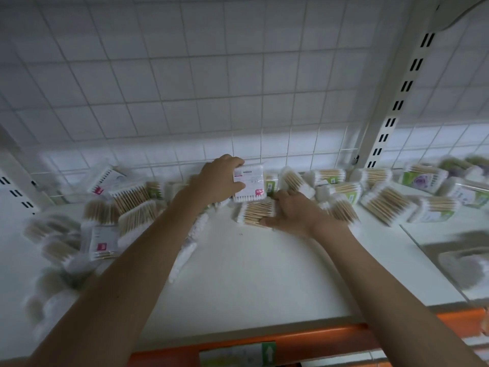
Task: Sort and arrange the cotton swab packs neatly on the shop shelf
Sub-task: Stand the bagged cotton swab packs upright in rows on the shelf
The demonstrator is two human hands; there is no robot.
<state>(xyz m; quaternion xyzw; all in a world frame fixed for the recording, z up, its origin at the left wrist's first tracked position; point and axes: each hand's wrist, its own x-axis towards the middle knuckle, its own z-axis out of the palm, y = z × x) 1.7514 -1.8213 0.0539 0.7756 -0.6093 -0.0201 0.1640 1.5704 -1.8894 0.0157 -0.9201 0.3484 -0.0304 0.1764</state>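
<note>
Right, bare white shelf [251,282] runs from the orange front edge [291,337] up to my hands; packs crowd the back along the wire grid [211,88], upright post [389,115] at right. My left hand [217,181] grip is clamped on a pink-labelled swab pack [250,185], held tilted above the pile. Right hand [293,215] curls round a wooden-stick pack [255,213] lying on the shelf.
</note>
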